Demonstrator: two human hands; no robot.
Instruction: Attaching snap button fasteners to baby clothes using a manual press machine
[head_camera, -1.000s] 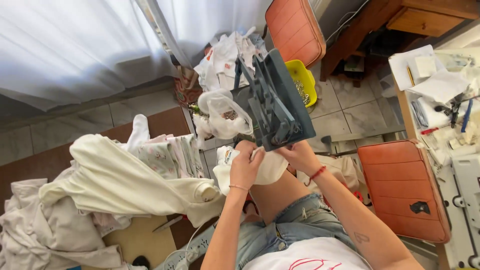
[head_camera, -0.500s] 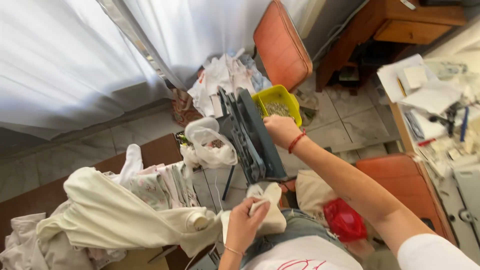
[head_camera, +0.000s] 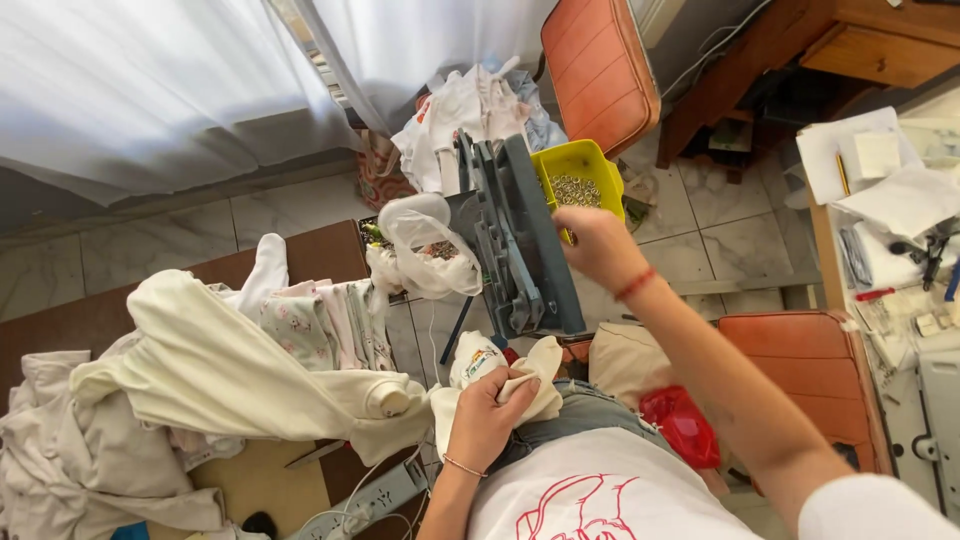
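My left hand grips a small cream garment with a coloured print, held on my lap just below a grey metal press. My right hand reaches forward, fingers curled, at the edge of a yellow bin filled with small metal rings. Whether it holds a ring I cannot tell. A red band circles my right wrist, and a thin bracelet my left.
A pile of cream and floral garments lies on a brown table to the left. A clear plastic bag sits beside the press. Orange chairs stand at the top and right. A cluttered desk runs along the right edge.
My right hand left the garment at the press and reached up to the yellow bin. My left hand lowered the cream garment onto my lap.
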